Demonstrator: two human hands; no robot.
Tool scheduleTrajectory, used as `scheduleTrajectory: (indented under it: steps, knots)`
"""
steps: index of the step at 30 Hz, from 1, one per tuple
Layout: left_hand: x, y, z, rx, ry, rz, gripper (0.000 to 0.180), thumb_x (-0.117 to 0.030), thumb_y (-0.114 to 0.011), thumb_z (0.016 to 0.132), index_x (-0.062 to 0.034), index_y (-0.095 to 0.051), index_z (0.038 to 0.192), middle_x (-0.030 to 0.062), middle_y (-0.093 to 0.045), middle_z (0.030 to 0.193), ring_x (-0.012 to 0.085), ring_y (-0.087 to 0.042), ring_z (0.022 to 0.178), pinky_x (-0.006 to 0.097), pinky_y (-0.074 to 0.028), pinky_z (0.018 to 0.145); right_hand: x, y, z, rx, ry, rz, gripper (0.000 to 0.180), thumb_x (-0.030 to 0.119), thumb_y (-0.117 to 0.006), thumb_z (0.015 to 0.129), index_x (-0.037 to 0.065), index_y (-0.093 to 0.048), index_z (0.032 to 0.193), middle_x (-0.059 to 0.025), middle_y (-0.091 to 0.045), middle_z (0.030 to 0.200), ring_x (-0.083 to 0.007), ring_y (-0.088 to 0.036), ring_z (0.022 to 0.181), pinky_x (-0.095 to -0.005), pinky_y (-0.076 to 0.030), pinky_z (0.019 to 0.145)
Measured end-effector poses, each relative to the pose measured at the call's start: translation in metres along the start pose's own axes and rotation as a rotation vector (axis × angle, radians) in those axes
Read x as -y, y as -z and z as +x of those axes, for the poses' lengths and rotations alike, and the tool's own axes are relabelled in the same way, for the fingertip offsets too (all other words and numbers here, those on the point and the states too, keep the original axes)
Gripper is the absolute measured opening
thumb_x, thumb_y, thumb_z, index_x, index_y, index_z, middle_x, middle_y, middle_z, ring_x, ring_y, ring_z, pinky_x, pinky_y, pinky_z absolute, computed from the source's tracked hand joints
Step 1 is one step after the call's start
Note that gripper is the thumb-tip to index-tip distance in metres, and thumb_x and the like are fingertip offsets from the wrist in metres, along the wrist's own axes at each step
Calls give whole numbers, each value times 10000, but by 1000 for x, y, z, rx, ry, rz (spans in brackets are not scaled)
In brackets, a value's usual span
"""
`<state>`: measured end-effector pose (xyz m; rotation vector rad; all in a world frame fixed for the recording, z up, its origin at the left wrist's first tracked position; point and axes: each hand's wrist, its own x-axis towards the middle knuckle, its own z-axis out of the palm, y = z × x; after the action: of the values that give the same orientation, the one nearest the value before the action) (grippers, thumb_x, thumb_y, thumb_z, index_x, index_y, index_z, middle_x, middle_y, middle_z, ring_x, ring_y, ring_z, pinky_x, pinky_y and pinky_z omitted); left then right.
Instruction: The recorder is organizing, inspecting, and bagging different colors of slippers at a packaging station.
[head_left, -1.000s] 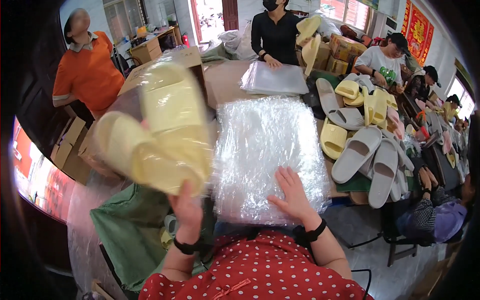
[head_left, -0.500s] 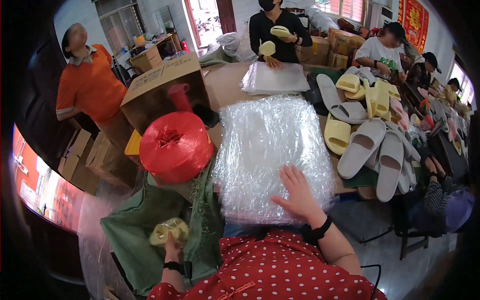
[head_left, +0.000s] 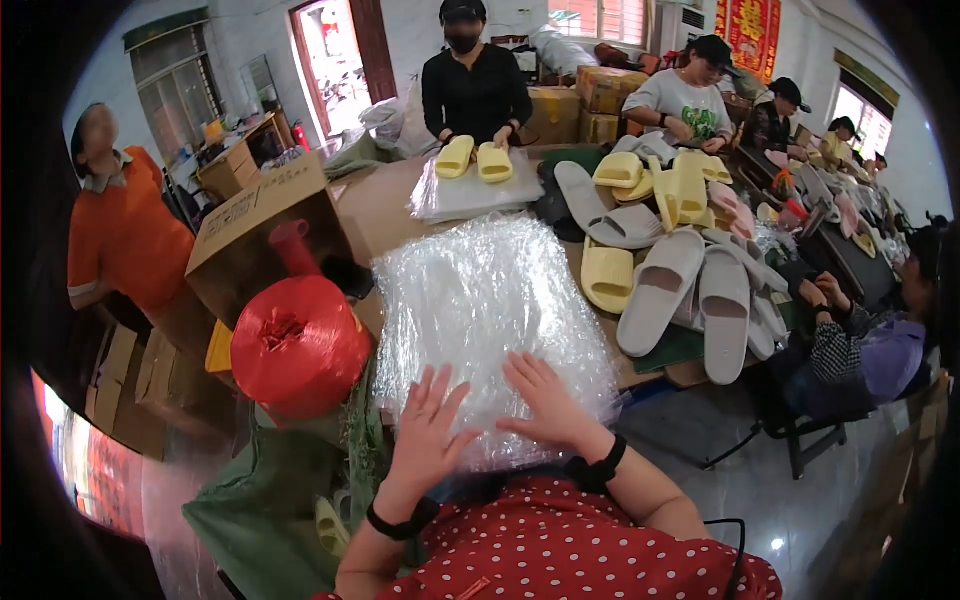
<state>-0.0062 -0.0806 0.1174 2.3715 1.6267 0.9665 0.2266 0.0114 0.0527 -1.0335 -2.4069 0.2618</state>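
A stack of shiny clear plastic bags [head_left: 480,290] lies on the table in front of me. My left hand [head_left: 428,432] hovers over or rests on its near edge, fingers spread and holding nothing. Beside it, my right hand [head_left: 548,402] lies toward the stack's near right part, open too, with the thumb pointing left. Whether the palms press on the plastic I cannot tell. Down to the left, a yellow slipper [head_left: 332,527] shows inside a green woven sack [head_left: 250,510], partly hidden by its folds.
A big red roll of plastic twine [head_left: 300,350] and a cardboard box [head_left: 265,225] stand at the left. Grey slippers [head_left: 662,290] and yellow slippers [head_left: 608,275] pile up at the right. Across the table, a person in black [head_left: 475,95] handles two yellow slippers [head_left: 494,161] on more clear bags.
My left hand has let go of the wrapped yellow slippers at the sack and come up to the bag stack. The person opposite has lowered two slippers onto the bags. The view has shifted.
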Motion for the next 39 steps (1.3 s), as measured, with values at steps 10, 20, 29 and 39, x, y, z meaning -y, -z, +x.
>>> scheduleTrajectory:
  steps: [10,20,29,39]
  knots:
    - [31,-64,17,215,103,91,624,-515,-593,921,-188,-517,1447,193,-340,1578,447,-227,1473,572,-111,1205,-125,111,-47,-891,-694,-147,578,346,-774,838,-38,-577,1222,-190,-577,1154,-344,-554,1097,-449,-473,911]
    - [45,-82,9,166,111,62,631,-551,-612,897,-219,-542,1430,163,-378,1566,422,-253,1470,577,-123,1198,-226,118,-35,-718,-1104,-362,832,609,-750,754,-70,-590,1208,-295,-514,1208,-486,-519,1125,-532,-446,963]
    - [47,-88,5,106,75,110,619,-526,-623,898,-233,-533,1436,150,-376,1568,417,-266,1466,574,-126,1198,-243,131,-75,-1374,-534,395,333,162,-667,958,-40,-566,1203,-63,-590,1051,-161,-547,906,-296,-452,827]
    - [43,-82,8,129,91,92,597,-512,-599,920,-197,-543,1425,148,-371,1572,400,-239,1483,548,-109,1212,-40,170,-31,-1014,-305,1107,409,81,-602,957,-14,-506,1343,-129,-619,1251,-214,-602,1152,-345,-500,933]
